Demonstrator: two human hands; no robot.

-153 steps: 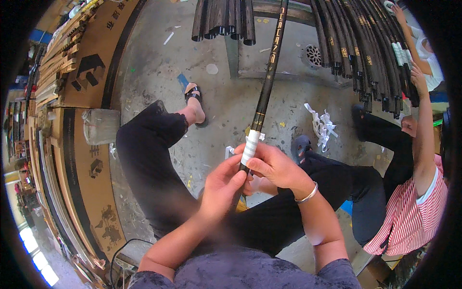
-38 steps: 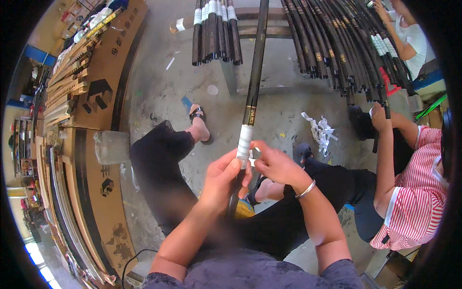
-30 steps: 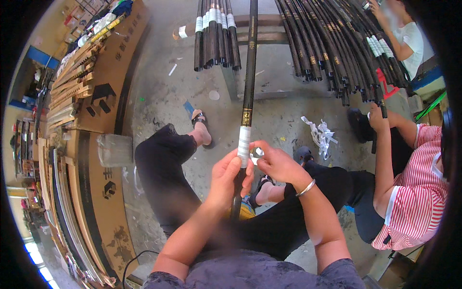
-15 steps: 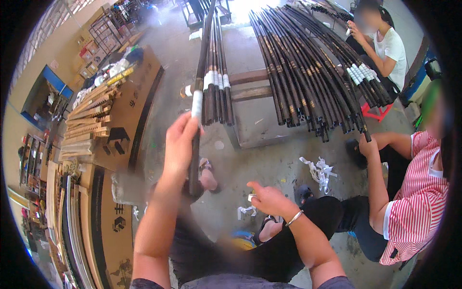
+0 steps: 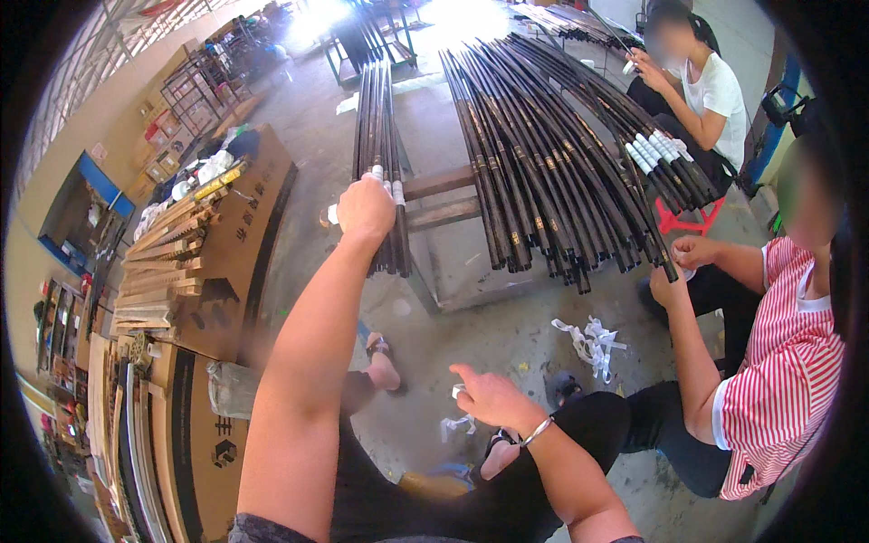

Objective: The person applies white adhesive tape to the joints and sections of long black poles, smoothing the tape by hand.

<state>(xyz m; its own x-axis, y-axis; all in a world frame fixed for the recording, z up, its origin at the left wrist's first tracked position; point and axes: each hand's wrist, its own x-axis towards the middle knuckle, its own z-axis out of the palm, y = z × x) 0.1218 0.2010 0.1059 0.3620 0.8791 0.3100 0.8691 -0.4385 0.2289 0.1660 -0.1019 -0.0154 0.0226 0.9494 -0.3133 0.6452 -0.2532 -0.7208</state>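
Long slim black rods with white wrapped bands (image 5: 380, 145) lie bunched under the left hand (image 5: 367, 208); small white tape bit (image 5: 458, 391), maybe a roll, in the right hand (image 5: 493, 398).

Left arm (image 5: 303, 389) reached far forward, elbow nearly straight; left hand (image 5: 367, 210) was curled closed, its back upward. Right forearm (image 5: 566, 462) slanted inward; right hand (image 5: 496, 400) sat lower, nearer the body, index finger (image 5: 465, 373) extended leftward.

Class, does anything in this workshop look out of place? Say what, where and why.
Yes: a tangle of white strips lies on the floor, near the co-worker in stripes. It looks like stray scrap, unlike the black rods laid side by side.
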